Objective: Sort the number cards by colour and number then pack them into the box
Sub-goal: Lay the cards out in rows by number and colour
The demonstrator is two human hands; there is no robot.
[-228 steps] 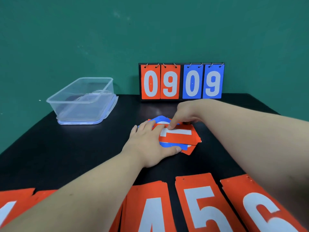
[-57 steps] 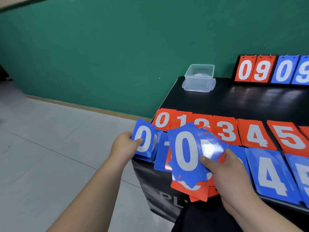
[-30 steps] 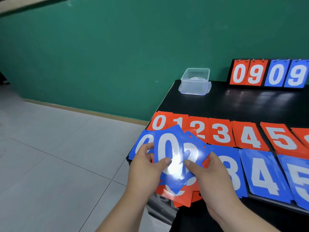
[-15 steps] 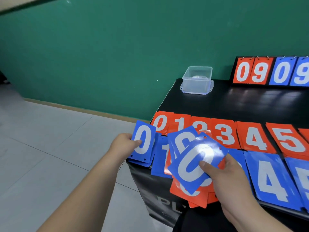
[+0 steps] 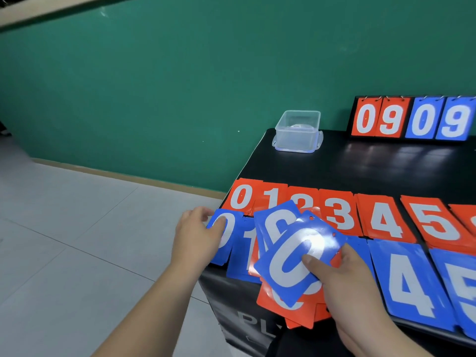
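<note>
My right hand grips a fanned stack of cards, a blue 0 on top, another blue card and orange cards under it. My left hand rests on the blue 0 pile at the table's near left corner, thumb on the card face. A blue 1 lies beside it. A row of orange cards runs 0 to 5 across the table. Below it lie blue cards, with the 4 and a 5 showing. The clear plastic box stands at the far left edge.
A scoreboard stand reading 0 9 0 9 stands at the back of the black table. The table's left edge drops to a grey tiled floor. A green wall runs behind.
My left hand has set the blue 0 down on its pile at the corner and now rests flat on it. The stack in my right hand has barely moved.
</note>
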